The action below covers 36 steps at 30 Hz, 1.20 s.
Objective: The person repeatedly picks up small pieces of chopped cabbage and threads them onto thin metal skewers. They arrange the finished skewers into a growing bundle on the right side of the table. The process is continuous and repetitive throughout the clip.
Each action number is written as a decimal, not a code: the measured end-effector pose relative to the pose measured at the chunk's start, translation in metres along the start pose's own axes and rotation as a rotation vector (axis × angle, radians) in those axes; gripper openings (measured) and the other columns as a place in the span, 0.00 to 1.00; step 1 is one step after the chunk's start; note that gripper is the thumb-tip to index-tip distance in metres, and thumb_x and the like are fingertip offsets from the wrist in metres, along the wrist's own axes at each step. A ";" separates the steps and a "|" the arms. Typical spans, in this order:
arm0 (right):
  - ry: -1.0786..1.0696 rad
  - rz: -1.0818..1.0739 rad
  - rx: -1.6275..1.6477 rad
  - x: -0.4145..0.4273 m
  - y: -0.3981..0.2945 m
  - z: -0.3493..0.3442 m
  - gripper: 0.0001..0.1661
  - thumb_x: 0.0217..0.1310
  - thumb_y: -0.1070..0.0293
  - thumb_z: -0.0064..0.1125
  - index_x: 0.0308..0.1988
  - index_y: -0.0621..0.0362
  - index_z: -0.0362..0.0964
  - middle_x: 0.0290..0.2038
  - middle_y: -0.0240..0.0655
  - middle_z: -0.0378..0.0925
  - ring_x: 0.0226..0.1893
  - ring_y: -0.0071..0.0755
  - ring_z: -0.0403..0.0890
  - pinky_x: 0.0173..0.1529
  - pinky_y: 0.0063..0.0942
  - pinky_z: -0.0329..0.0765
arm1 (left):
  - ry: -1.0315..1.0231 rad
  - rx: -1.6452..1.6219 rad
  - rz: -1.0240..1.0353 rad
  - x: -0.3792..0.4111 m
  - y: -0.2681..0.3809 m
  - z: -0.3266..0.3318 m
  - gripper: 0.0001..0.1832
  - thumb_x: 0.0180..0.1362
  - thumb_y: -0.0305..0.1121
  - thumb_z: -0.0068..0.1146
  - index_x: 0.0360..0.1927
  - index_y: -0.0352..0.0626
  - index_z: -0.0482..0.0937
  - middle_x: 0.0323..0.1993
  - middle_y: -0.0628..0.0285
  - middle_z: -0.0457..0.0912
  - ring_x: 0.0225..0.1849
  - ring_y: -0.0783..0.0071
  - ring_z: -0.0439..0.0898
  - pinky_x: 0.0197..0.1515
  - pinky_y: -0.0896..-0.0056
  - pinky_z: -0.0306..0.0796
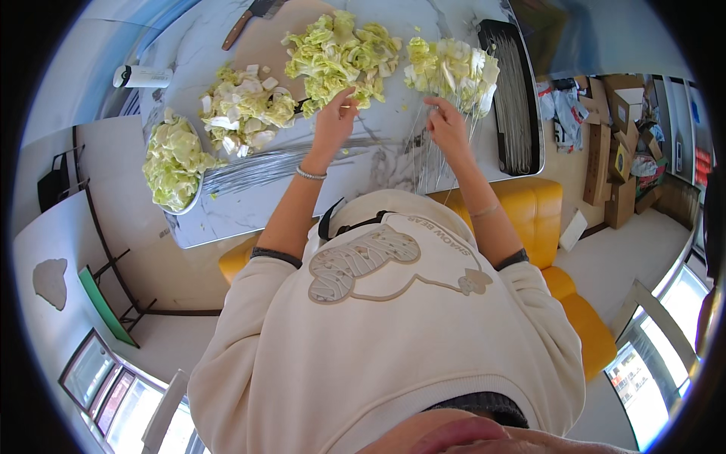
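Observation:
My left hand [336, 120] is at the near edge of a middle heap of cut cabbage leaves [340, 54], thumb and forefinger close together; whether they pinch a piece is unclear. My right hand [447, 126], fingers partly curled, is over thin metal skewers [420, 153] that run from the right-hand cabbage pieces [454, 71]; I cannot tell if it grips one. Those pieces appear threaded on the skewers. A bundle of loose metal skewers [255, 170] lies left of my left forearm. Beyond it is another heap of chopped cabbage [244, 110].
A white bowl [198, 196] of cabbage stands at the marble-patterned table's left edge. A black tray [536, 153] of skewers lies far right. A cleaver [244, 22] lies by a round board [255, 48] at the back; a white bottle [144, 76] is back left. Yellow seating [527, 215] adjoins the near side.

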State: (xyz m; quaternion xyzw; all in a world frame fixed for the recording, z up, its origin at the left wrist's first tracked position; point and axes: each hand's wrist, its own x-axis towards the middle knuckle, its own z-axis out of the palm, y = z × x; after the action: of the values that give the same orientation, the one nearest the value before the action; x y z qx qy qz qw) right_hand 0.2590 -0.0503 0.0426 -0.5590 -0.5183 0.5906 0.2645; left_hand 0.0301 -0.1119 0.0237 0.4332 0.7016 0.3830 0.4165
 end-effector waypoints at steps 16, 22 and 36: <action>0.168 0.159 0.179 0.021 0.030 0.058 0.10 0.65 0.76 0.36 0.41 0.66 0.65 0.25 0.42 0.74 0.18 0.35 0.79 0.21 0.28 0.77 | -0.026 0.873 0.712 0.048 -0.008 0.034 0.26 0.48 0.26 0.58 0.54 0.46 0.70 0.61 0.52 0.63 0.66 0.54 0.57 0.67 0.55 0.51; 0.214 0.196 0.109 0.020 0.024 0.060 0.10 0.66 0.76 0.35 0.40 0.66 0.64 0.23 0.41 0.73 0.16 0.33 0.78 0.19 0.28 0.76 | -0.118 0.920 0.867 0.084 -0.011 0.036 0.26 0.55 0.38 0.56 0.57 0.49 0.67 0.65 0.55 0.59 0.70 0.57 0.50 0.70 0.54 0.43; 0.293 0.204 0.135 0.018 0.033 0.061 0.09 0.67 0.75 0.35 0.39 0.64 0.65 0.23 0.38 0.72 0.17 0.30 0.78 0.20 0.26 0.75 | 0.165 1.083 0.557 0.128 0.008 0.015 0.14 0.49 0.30 0.55 0.41 0.43 0.76 0.62 0.50 0.61 0.68 0.52 0.52 0.70 0.49 0.42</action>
State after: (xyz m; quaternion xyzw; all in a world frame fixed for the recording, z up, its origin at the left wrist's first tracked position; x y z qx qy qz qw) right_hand 0.2068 -0.0640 -0.0043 -0.6699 -0.3739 0.5600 0.3127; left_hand 0.0102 0.0118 -0.0068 0.7194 0.6867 0.0987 -0.0342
